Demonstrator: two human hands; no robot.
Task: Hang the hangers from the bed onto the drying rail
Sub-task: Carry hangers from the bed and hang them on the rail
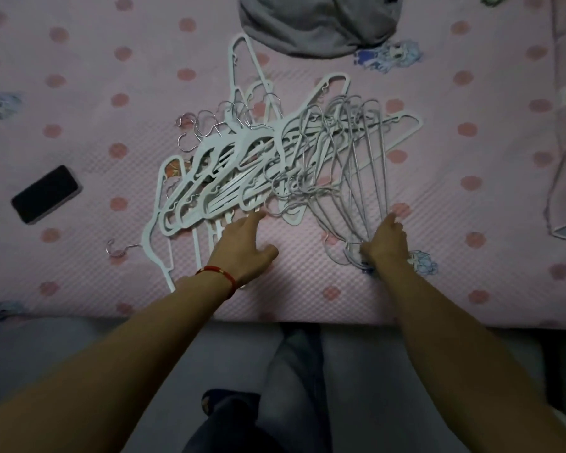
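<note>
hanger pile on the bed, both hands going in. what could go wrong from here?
1. The white plastic hangers and thin grey wire hangers overlap with hooks interlocked; lifting the wire bunch that the right hand grips may drag others along or drop them.
2. The left hand, fingers extended at the pile's edge, could catch on a metal hook.
3. The black phone lies beside the pile; a dragged hanger might hit it.

Dim, flat light on my feed, brightest mid-frame. Corners fall dark, edges bow from the wide lens. Soft overall, slight blur, faint shadows under my arms.
</note>
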